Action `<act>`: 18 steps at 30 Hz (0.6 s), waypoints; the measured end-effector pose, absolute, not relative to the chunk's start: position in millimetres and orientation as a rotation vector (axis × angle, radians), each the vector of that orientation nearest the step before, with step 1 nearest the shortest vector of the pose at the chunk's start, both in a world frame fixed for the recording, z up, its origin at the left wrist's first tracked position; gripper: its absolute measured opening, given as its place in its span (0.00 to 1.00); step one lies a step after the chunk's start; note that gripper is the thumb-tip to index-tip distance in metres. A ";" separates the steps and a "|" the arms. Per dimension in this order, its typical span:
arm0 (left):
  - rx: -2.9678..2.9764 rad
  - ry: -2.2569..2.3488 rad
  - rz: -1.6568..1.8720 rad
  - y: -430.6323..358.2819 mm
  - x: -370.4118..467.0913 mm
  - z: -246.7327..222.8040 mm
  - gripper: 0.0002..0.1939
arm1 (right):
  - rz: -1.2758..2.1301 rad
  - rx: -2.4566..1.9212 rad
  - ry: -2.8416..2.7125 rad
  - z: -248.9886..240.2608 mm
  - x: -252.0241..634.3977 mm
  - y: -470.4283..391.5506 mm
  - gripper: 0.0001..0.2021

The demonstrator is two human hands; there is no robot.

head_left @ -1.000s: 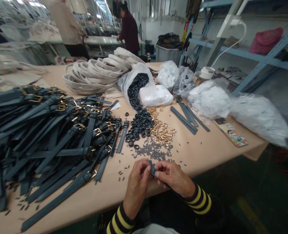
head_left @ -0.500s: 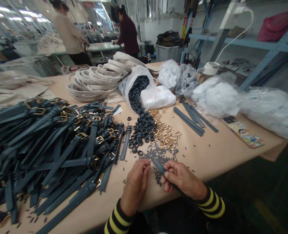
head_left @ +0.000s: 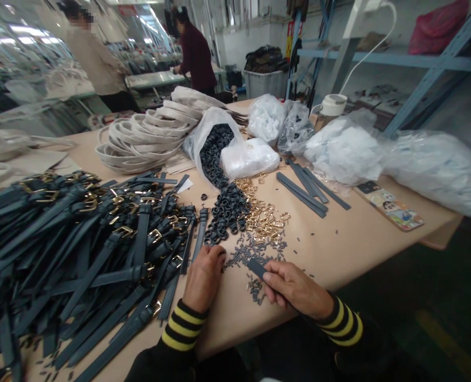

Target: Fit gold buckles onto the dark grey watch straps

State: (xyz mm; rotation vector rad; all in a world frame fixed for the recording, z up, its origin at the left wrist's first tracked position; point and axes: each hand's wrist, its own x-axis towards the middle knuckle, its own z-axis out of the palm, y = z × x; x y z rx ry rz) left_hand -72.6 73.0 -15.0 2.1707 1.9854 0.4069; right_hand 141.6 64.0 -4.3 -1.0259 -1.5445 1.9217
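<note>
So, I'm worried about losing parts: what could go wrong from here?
The small dark pieces lie loose beside the right hand, which holds a dark strap and might scatter them. The gold buckles border the dark loops, so the two might mix. The patterned case lies near the edge of the table and could be knocked off.

We see a cartoon-backed phone (head_left: 392,206) at three o'clock in our view and a pink bag (head_left: 438,27) on a blue shelf (head_left: 402,59) at two. At ten, we find looped pale straps (head_left: 145,139), a person in beige (head_left: 95,66) beyond.
</note>
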 end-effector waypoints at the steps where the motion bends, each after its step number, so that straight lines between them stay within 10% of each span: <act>1: 2.164 1.970 0.450 72.4 -73.9 -14.7 0.10 | 1.915 -1.017 -1.555 -3.5 140.9 63.5 0.15; 18: 1.092 1.494 1.087 57.9 -56.4 5.7 0.10 | 1.736 -1.065 -1.597 2.2 139.0 61.2 0.12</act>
